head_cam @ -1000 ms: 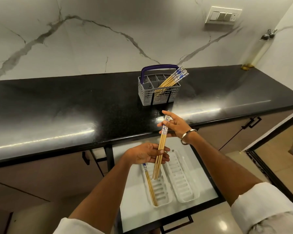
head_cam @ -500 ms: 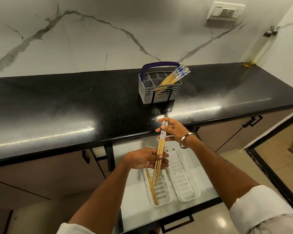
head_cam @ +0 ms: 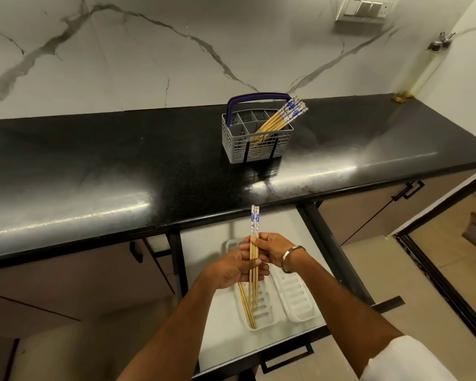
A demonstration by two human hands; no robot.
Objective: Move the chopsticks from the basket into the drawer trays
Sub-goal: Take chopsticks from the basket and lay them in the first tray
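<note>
The left hand (head_cam: pixel 235 269) is above the open drawer (head_cam: pixel 220 320), with its fingers curled around a small bundle of chopsticks (head_cam: pixel 254 243) at the middle part. The bundle stands almost upright, with the blue patterned ends on top and the thin ends down over the left tray (head_cam: pixel 261 316). One more pair (head_cam: pixel 245 303) lies already in this tray. The right hand (head_cam: pixel 272 250) grips the same bundle a little higher, and a metal bangle (head_cam: pixel 291 257) is on its wrist. The right tray (head_cam: pixel 297 298) lies just beside the left one. Farther back on the black surface (head_cam: pixel 121 166), the grey basket (head_cam: pixel 256 136) holds more chopsticks (head_cam: pixel 282 119), which lean to the right.
</note>
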